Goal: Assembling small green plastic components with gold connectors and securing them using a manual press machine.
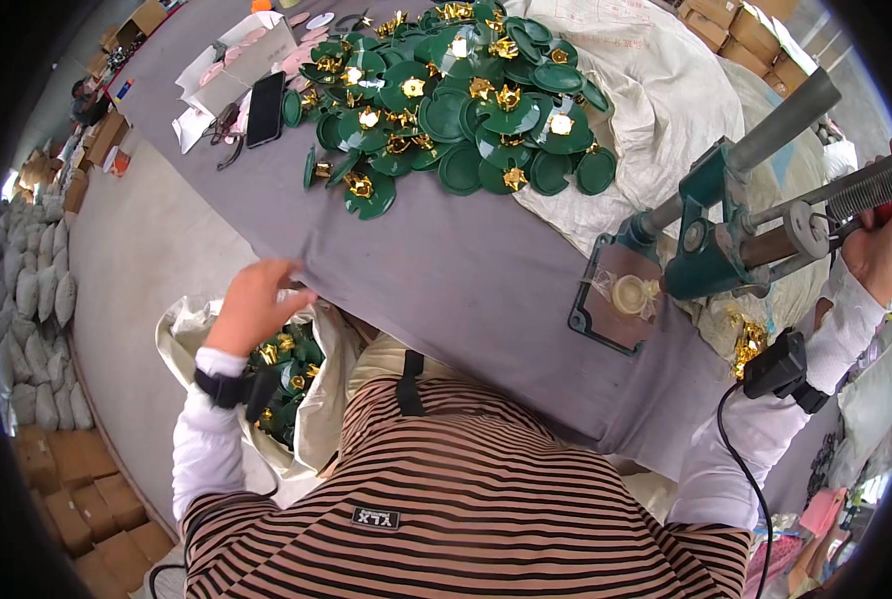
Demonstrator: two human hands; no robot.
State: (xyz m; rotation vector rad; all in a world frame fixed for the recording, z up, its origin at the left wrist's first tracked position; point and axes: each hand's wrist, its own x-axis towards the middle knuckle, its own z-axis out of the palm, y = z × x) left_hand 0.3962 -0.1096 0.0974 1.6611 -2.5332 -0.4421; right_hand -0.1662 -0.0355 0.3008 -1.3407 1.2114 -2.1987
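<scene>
striped shirt (466, 469) fills the space closest to my camera. remotely, i see the left hand (256, 307) above an open white sack (334, 384) of green discs (284, 411), its fingers loosely parted, holding nothing visible. the right hand (877, 256), partly hidden at the view's edge, is wrapped around the red handle (885, 212) of a green press (707, 272). one pale round piece (629, 296) sits on the press's base (617, 325); more discs with gold fittings (413, 88) lie heaped across the far worktop (396, 265).
</scene>
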